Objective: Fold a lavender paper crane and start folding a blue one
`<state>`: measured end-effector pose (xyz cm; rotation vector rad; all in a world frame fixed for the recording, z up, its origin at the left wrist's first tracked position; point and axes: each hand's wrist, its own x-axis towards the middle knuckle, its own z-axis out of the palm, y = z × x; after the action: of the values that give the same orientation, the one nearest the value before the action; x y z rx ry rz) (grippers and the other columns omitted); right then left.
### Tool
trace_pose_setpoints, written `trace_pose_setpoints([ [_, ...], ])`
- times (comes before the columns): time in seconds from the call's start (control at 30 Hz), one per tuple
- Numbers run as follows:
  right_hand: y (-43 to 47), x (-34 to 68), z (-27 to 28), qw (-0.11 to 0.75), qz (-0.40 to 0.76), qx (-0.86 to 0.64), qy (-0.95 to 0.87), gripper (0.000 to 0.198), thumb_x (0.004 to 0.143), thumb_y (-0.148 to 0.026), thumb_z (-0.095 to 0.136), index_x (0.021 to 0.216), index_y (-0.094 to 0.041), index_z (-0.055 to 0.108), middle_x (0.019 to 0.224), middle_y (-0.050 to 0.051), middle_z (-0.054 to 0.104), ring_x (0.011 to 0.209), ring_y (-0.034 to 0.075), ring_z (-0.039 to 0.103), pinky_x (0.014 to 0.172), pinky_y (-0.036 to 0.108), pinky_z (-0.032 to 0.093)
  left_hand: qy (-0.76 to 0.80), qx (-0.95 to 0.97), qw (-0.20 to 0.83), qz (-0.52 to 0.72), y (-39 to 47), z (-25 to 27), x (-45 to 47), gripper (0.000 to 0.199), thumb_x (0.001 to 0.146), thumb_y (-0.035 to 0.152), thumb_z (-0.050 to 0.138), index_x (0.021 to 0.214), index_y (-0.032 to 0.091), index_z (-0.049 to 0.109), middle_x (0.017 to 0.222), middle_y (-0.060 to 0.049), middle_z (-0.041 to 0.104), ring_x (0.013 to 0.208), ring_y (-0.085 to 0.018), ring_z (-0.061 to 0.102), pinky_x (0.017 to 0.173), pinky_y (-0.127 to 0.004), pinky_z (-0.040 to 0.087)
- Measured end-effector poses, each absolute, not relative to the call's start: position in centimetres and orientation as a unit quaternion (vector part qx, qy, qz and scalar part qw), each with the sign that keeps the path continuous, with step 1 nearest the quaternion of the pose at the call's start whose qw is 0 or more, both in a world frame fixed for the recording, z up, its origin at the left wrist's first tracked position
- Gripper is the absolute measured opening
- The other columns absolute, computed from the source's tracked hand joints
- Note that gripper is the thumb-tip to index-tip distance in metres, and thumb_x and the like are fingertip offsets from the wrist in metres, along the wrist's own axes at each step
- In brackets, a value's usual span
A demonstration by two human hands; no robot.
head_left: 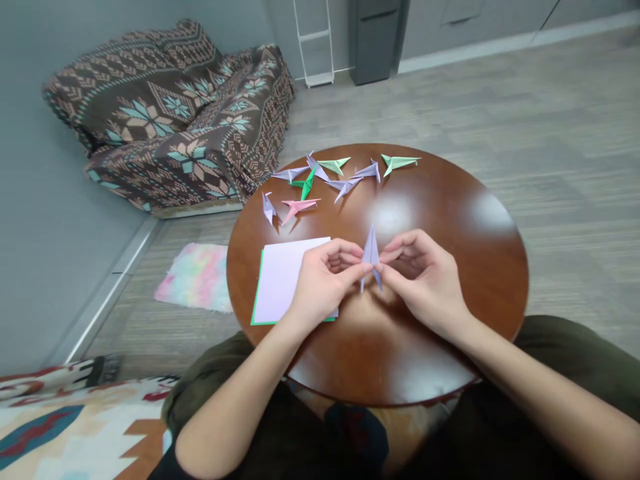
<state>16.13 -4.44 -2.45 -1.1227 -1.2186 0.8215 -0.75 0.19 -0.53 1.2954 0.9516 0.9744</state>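
Note:
A folded piece of lavender origami paper [371,247] is held upright above the table, its single point up and two narrow legs down. My left hand [330,273] pinches its left edge between thumb and fingers. On the opposite edge, my right hand [420,273] pinches it the same way. The thumbs nearly meet at the lower middle of the paper. Partly under my left hand and wrist lies a stack of square paper [283,273], lavender on top with green showing at the edges.
Several folded paper cranes lie at the far left of the round brown table [480,267], among them a pink crane [299,208], a dark green crane [306,185] and a pale green crane [399,163]. Beyond stand a sofa with a patterned cover [175,127] and a fluffy pastel rug [197,277].

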Motion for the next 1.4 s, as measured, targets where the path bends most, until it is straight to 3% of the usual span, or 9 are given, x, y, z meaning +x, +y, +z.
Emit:
trace_pose_setpoints([
  [0.27, -5.0, 16.0, -2.6, 0.585, 0.395, -0.475, -0.525, 0.021, 0.083, -0.015, 0.079, 0.094, -0.022, 0.062, 0.076, -0.002, 0.071, 0.065, 0.013, 0.069, 0.064, 0.026, 0.054, 0.404, 0.561, 0.607, 0.391, 0.2, -0.4, -0.9, 0.034, 0.064, 0.03, 0.096, 0.081, 0.014, 0.07, 0.067, -0.001, 0.07, 0.06, -0.012, 0.064, 0.061, -0.024, 0.051],
  [0.53, -4.4, 15.9, -2.3, 0.621, 0.401, -0.468, -0.485, 0.028, 0.08, -0.029, 0.09, 0.098, -0.021, 0.069, 0.085, 0.003, 0.08, 0.077, 0.018, 0.077, 0.074, 0.03, 0.064, 0.385, 0.536, 0.625, 0.417, 1.0, -0.9, -0.9, 0.043, 0.068, 0.033, 0.095, 0.086, 0.018, 0.059, 0.078, 0.002, 0.07, 0.07, -0.011, 0.067, 0.069, -0.022, 0.052],
  [0.7, -4.2, 15.7, -2.0, 0.627, 0.428, -0.447, -0.473, 0.03, 0.076, -0.039, 0.093, 0.089, -0.022, 0.071, 0.081, 0.001, 0.079, 0.074, 0.018, 0.078, 0.071, 0.031, 0.066, 0.377, 0.557, 0.632, 0.385, 0.9, -1.0, -0.8, 0.037, 0.076, 0.042, 0.09, 0.081, 0.016, 0.063, 0.068, 0.002, 0.067, 0.061, -0.011, 0.062, 0.063, -0.023, 0.049],
  [0.93, -4.3, 15.9, -1.9, 0.604, 0.451, -0.469, -0.461, 0.033, 0.071, -0.041, 0.096, 0.079, -0.021, 0.071, 0.07, 0.0, 0.074, 0.059, 0.016, 0.07, 0.056, 0.027, 0.061, 0.362, 0.548, 0.656, 0.372, 0.8, -1.0, -1.0, 0.037, 0.076, 0.045, 0.09, 0.094, 0.016, 0.077, 0.089, -0.006, 0.08, 0.081, -0.018, 0.075, 0.079, -0.03, 0.06],
  [1.1, -4.1, 16.1, -1.9, 0.6, 0.458, -0.471, -0.456, 0.034, 0.069, -0.041, 0.096, 0.078, -0.02, 0.07, 0.065, -0.002, 0.069, 0.047, 0.011, 0.059, 0.043, 0.023, 0.053, 0.363, 0.522, 0.675, 0.375, 0.9, -1.3, -1.2, 0.038, 0.072, 0.042, 0.094, 0.094, 0.016, 0.078, 0.088, -0.007, 0.082, 0.083, -0.021, 0.078, 0.083, -0.034, 0.061],
  [1.27, -4.0, 16.0, -2.0, 0.602, 0.47, -0.468, -0.445, 0.039, 0.071, -0.043, 0.095, 0.092, -0.022, 0.07, 0.065, -0.002, 0.072, 0.053, 0.015, 0.066, 0.047, 0.027, 0.058, 0.371, 0.523, 0.659, 0.392, 1.1, -1.7, -1.2, 0.036, 0.071, 0.041, 0.094, 0.092, 0.016, 0.08, 0.086, -0.006, 0.082, 0.081, -0.02, 0.077, 0.081, -0.032, 0.059],
  [1.4, -4.0, 16.1, -1.9, 0.596, 0.464, -0.475, -0.453, 0.034, 0.073, -0.042, 0.094, 0.083, -0.021, 0.07, 0.066, -0.001, 0.074, 0.053, 0.015, 0.068, 0.052, 0.028, 0.061, 0.4, 0.537, 0.617, 0.413, 1.1, -1.7, -1.1, 0.029, 0.072, 0.039, 0.093, 0.086, 0.017, 0.082, 0.082, -0.004, 0.08, 0.073, -0.017, 0.072, 0.071, -0.028, 0.055],
])
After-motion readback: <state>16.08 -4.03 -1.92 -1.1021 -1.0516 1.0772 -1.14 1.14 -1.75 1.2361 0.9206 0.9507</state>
